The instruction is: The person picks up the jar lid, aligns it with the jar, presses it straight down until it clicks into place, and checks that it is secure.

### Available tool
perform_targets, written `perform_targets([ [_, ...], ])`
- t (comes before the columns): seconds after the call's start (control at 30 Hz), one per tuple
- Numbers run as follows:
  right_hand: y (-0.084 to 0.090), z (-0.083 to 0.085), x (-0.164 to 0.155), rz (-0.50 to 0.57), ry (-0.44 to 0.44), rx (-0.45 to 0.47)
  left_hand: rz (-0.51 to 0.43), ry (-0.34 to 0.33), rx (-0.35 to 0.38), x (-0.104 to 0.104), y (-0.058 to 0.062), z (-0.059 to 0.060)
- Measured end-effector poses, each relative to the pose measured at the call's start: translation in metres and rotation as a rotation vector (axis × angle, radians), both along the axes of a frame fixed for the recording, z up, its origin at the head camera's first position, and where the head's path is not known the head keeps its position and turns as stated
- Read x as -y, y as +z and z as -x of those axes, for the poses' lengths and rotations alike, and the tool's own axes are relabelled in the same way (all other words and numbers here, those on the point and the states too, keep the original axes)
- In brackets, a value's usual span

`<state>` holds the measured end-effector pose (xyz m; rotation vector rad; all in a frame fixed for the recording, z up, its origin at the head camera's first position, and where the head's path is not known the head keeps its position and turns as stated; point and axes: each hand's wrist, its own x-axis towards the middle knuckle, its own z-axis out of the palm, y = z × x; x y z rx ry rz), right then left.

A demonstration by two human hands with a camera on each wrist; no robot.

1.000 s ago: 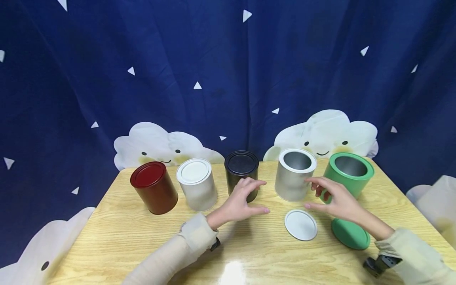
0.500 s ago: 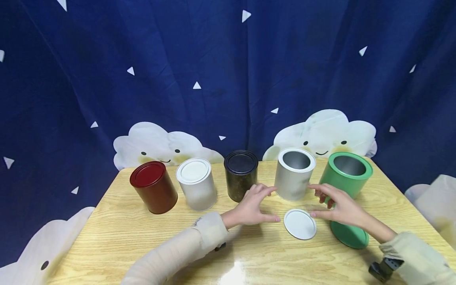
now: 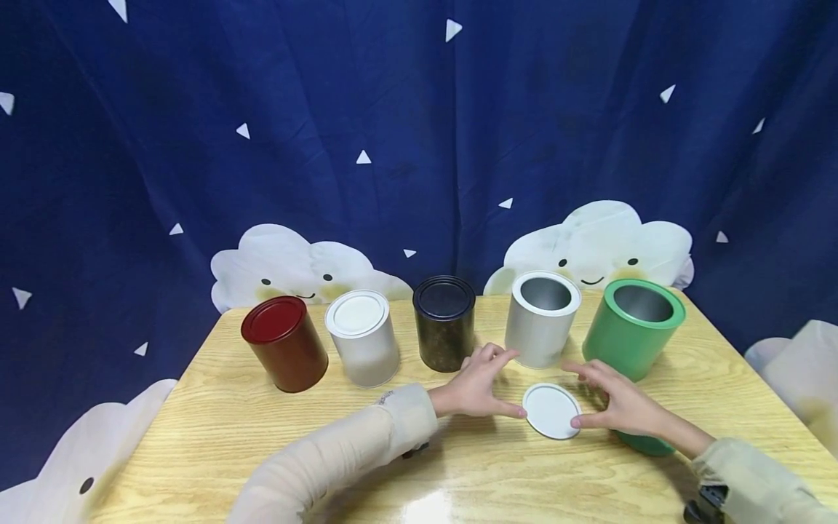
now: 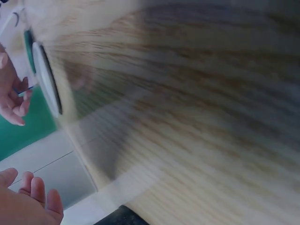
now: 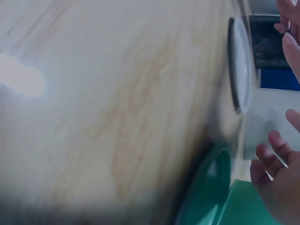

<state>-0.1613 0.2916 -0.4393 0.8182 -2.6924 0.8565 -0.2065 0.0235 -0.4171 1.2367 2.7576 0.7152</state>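
A round white lid (image 3: 551,411) lies flat on the table between the two hands, in front of the open white can (image 3: 541,327). My left hand (image 3: 478,383) comes in from the left with fingers spread, its thumb tip right at the lid's left edge. On the other side, my right hand (image 3: 618,406) has its thumb tip over the lid's right edge, its fingers loosely bent beyond it. Both wrist views show the white lid (image 5: 241,65) edge-on, with neither hand curled round it. A green lid (image 3: 644,442) is partly hidden beneath the right forearm.
Along the back stand a dark red can (image 3: 284,346), a white can (image 3: 363,340) and a black can (image 3: 445,327), all lidded. An open green can (image 3: 631,331) stands at the right. Behind the wooden table (image 3: 196,437) hangs a blue curtain (image 3: 366,94).
My left hand has moved right, away from the black can to the white lid's left edge. My right hand has come lower and nearer, its thumb reaching the lid's right edge.
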Motion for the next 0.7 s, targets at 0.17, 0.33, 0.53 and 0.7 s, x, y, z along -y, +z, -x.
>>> perform_targets([
  [0.17,-0.008,-0.001,-0.004,-0.082,0.002,-0.017,0.091,-0.004,-0.047,-0.006,-0.006,0.004],
  [0.33,-0.015,-0.001,-0.005,-0.145,0.011,-0.067,0.133,-0.014,-0.080,-0.011,-0.014,0.006],
  [0.53,-0.020,-0.001,-0.005,-0.184,0.003,-0.075,0.200,-0.019,-0.074,-0.016,-0.015,0.009],
  [0.7,-0.021,-0.002,-0.003,-0.199,-0.005,-0.078,0.290,-0.045,-0.043,-0.023,-0.016,0.010],
])
